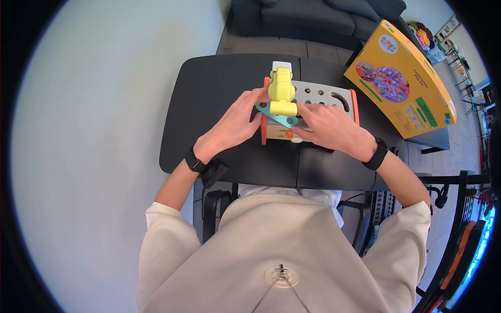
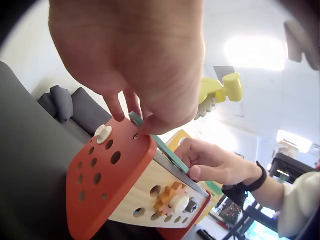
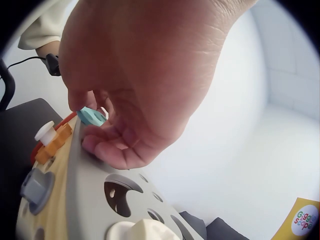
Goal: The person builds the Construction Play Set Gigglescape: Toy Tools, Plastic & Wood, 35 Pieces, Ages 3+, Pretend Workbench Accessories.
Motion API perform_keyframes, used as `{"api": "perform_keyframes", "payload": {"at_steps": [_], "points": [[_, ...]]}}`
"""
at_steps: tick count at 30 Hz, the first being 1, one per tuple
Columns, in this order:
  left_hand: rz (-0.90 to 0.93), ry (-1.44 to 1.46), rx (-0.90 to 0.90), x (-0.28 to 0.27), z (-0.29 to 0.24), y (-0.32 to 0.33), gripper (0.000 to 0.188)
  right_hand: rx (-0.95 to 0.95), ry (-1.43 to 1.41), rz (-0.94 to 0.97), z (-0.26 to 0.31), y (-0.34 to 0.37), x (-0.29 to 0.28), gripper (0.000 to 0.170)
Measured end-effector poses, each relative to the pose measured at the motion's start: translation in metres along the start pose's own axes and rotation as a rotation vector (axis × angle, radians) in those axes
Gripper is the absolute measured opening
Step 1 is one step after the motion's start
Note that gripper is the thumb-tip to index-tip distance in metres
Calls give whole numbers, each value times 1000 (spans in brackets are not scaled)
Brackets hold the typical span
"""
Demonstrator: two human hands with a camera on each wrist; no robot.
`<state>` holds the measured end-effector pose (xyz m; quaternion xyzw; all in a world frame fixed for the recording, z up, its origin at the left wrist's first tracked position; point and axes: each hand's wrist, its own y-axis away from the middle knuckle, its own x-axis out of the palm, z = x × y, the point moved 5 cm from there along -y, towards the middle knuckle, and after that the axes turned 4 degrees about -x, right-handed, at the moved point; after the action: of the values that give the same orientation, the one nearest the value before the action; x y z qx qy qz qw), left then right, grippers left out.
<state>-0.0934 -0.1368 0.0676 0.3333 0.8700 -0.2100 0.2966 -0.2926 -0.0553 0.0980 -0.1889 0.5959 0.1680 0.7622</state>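
Observation:
A toy workbench (image 1: pixel 318 92) with red end panels (image 2: pixel 95 185) and a grey holed top (image 3: pixel 95 200) stands on the table. Over its near left corner lies a teal strip (image 1: pixel 284 119) with holes. My left hand (image 1: pixel 237 122) pinches the strip's left end between thumb and fingers. At the other end, my right hand (image 1: pixel 334 128) holds it, thumb on the near side. A yellow toy saw (image 1: pixel 282 86) with a grey toothed blade rises just behind the strip, between the hands. On the wooden side sits an orange gear (image 2: pixel 167 200) with a white knob (image 2: pixel 179 203).
The black table (image 1: pixel 209 94) carries the workbench. A large yellow toy box (image 1: pixel 402 83) stands at the right. Another white knob (image 2: pixel 103 133) sticks out of the red panel, and a grey bolt (image 3: pixel 37 190) out of the wooden side. A sofa (image 1: pixel 308 21) is beyond.

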Motion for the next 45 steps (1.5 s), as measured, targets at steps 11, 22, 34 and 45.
{"api": "perform_keyframes", "payload": {"at_steps": [11, 22, 34, 45], "points": [[-7, 11, -12, 2, 1, -1, 62, 40, -75, 41, -6, -3, 3, 35], [24, 102, -90, 2, -3, 2, 84, 105, -168, 1, -12, 18, -15, 37], [-26, 55, -66, 1, -4, 1, 90, 486, -181, -60, -35, 124, -59, 32], [-251, 128, -4, -40, 4, 9, 80, 1095, 327, 217, -169, 372, 15, 66]]}}
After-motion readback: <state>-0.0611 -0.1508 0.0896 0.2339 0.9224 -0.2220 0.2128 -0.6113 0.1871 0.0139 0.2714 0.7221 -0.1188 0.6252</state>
